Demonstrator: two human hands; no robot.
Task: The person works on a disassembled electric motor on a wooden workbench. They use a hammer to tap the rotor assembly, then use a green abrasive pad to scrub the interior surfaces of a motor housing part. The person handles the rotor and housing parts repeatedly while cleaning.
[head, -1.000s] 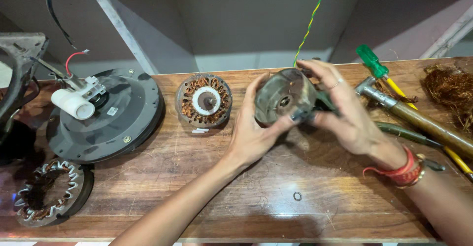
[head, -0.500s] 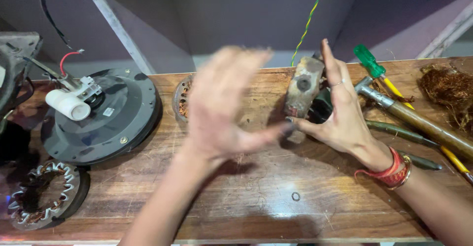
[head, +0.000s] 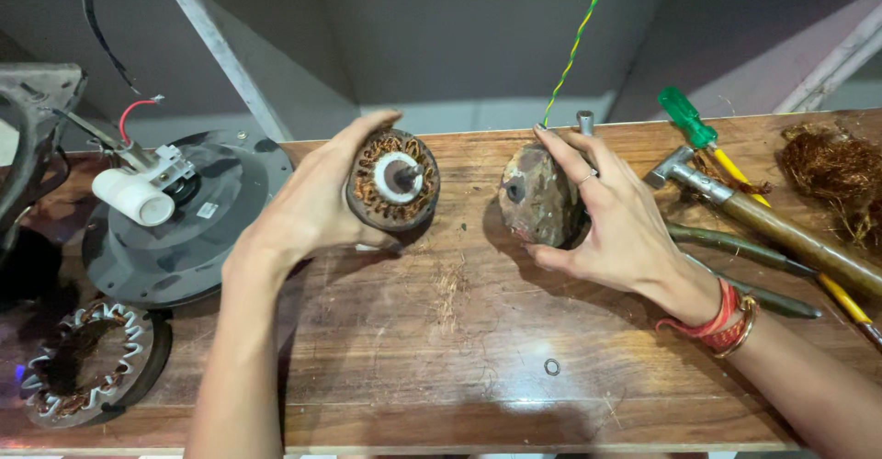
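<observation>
We grip the copper-wound stator [head: 393, 180] with our left hand [head: 308, 206], fingers curled around it, near the workbench's [head: 459, 330] back edge. Our right hand [head: 611, 215] clasps the rusty motor cover [head: 536, 197] — hammer [head: 763, 215], screwdriver [head: 698, 137] just beside; black fan housing [head: 184, 229] at the left edge.

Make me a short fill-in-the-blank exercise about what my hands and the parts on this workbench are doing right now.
1. The left hand grips the round stator wound with ____ wire.
2. The right hand holds the rusty metal housing tipped on its ____.
3. The hammer lies to the ____ of the right hand.
4. A small ring lies on the wooden ____.

Missing words: copper; edge; right; bench
</observation>
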